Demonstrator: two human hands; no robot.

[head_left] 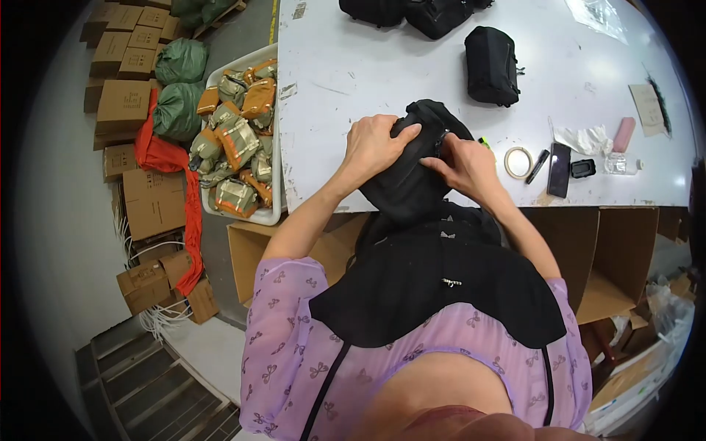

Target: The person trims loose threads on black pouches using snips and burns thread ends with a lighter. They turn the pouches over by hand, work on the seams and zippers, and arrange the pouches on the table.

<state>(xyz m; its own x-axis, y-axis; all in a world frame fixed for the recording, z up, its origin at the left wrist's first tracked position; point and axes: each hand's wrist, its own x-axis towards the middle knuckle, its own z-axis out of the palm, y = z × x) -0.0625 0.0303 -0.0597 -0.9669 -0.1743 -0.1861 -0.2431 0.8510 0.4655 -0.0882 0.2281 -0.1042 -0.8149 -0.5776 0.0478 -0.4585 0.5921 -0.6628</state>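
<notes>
Bag (397, 184) over table edge (316, 210), between left fingers (409, 133) and right fingers (435, 165), both holding its fabric.

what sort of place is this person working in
Likely a bag workshop or packing area: stacked cardboard boxes, a bin full of small green-and-orange bags, and several black bags on the white table.

The apron (441, 287) was black over a lilac blouse (283, 316) patterned with dark bows; the tabletop (368, 66) was white, the cloth strip (193, 220) orange-red.
</notes>
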